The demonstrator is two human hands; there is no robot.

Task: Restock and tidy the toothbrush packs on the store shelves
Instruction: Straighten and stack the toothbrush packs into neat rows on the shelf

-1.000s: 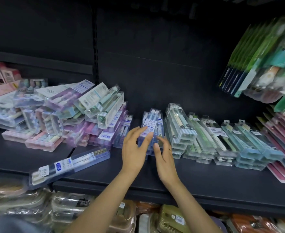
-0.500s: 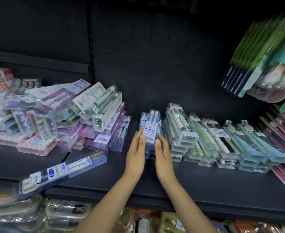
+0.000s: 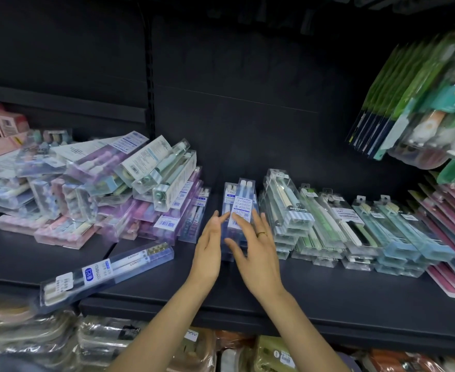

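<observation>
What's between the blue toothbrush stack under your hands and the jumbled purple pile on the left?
Head view: bare dark shelf, apart from the left hand reaching beside the blue stack; purple pile starts beyond.

bare shelf (image 3: 288,285) in front lies open; a loose pack (image 3: 108,269) blocks the left front edge.

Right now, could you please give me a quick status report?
Both hands open: left hand, right hand against blue toothbrush stack. Loose pack overhangs shelf edge.

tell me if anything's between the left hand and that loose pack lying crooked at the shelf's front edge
Nothing visible. The left hand rests by the blue stack; bare shelf lies between it and the loose pack to its left.
</observation>
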